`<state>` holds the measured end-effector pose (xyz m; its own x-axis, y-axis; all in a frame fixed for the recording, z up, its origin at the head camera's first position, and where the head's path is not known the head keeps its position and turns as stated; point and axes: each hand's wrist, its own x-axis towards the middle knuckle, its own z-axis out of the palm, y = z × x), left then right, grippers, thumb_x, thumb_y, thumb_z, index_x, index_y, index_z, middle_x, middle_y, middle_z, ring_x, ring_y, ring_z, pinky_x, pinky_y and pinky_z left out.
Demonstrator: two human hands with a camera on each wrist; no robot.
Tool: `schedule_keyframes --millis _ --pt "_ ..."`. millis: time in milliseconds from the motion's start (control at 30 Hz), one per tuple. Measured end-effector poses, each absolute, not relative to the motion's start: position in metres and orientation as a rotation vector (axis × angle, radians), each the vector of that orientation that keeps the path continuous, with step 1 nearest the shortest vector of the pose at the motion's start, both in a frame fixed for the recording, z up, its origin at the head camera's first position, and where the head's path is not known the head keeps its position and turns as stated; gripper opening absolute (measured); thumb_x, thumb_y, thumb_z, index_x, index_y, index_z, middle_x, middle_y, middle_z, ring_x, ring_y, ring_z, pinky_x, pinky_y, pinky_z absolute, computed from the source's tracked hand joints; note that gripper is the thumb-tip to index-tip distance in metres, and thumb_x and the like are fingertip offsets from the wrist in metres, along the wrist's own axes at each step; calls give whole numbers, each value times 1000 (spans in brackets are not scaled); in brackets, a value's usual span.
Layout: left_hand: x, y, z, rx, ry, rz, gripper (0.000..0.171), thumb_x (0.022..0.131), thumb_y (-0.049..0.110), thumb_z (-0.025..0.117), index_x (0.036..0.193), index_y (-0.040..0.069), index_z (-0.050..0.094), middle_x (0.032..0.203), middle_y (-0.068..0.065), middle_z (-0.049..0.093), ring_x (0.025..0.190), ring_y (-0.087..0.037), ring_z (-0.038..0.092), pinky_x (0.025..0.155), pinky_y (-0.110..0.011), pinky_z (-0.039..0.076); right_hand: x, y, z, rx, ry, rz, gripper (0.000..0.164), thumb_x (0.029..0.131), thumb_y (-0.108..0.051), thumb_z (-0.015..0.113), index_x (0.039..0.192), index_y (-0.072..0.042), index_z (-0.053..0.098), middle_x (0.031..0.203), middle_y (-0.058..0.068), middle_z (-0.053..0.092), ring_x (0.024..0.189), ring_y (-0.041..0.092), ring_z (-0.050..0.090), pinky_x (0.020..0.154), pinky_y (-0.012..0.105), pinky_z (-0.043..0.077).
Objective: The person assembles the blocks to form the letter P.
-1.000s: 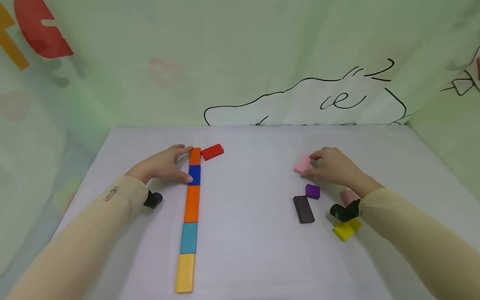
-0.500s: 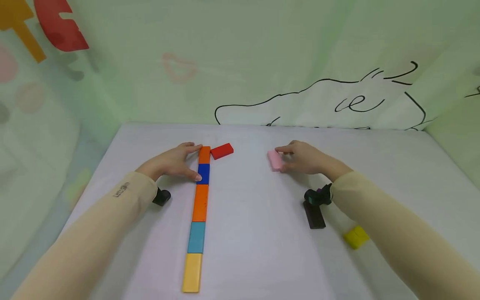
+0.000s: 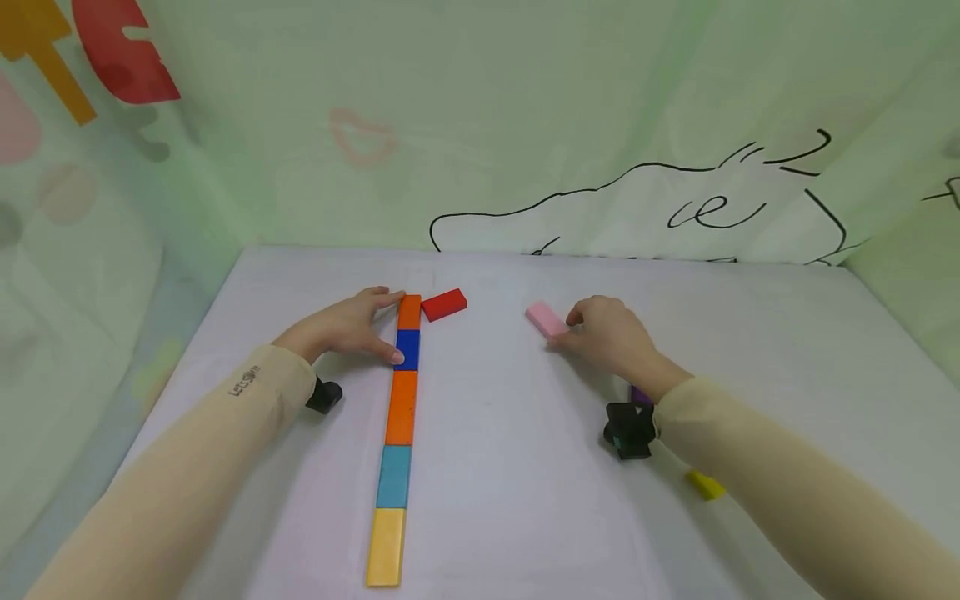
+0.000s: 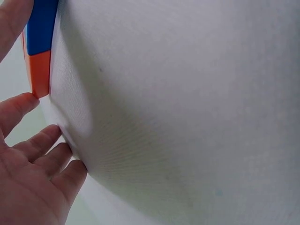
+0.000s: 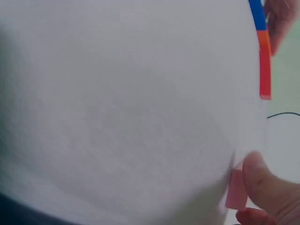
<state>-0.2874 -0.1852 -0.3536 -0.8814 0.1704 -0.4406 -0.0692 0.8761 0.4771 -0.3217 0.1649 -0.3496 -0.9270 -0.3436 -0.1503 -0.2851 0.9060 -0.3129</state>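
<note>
A row of flat toy blocks runs from near to far: a tan block (image 3: 386,547), a light blue block (image 3: 394,476), a longer orange block (image 3: 401,408), a dark blue block (image 3: 407,350) and a small orange block (image 3: 409,312). My left hand (image 3: 347,325) touches the row, its thumb at the dark blue block and its index fingertip at the small orange block's far end. At the row's far right, a red block (image 3: 444,304) lies slanted. Thumb and fingers of my right hand (image 3: 609,335) pinch a pink block (image 3: 545,319), which is turned diagonally.
Under the right wrist camera (image 3: 628,431), a purple block (image 3: 640,396) partly shows. A yellow block (image 3: 706,484) is half hidden by the right sleeve (image 3: 780,475). The white table (image 3: 510,500) ends at a green curtain (image 3: 480,108).
My right hand has carried the pink block leftward toward the row, then turned it. The dark brown block and another pink block are now hidden. My left hand stays at the row.
</note>
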Motion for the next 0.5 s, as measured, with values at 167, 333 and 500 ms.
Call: schedule_keyframes --millis 167,333,500 --pt "-287 -189 -355 62 2570 666 100 87 36 81 165 18 21 172 -18 9 157 -44 15 123 -65 23 -327 159 -353 -544 2897 -401 40 93 -23 73 119 8 70 122 28 68 108 40 65 95 54 55" --pt "-288 -191 -357 46 2566 671 100 86 36 81 165 20 22 172 -16 9 157 -42 15 123 -65 24 -350 154 -354 -646 2819 -502 35 94 -11 69 124 8 68 121 28 67 111 39 61 100 54 51" --pt "-289 -187 -356 60 2567 674 100 86 37 81 165 22 22 173 -14 9 157 -41 16 123 -65 24 -370 141 -356 -687 2755 -611 37 93 -13 72 126 3 69 117 22 69 107 32 59 97 47 50"
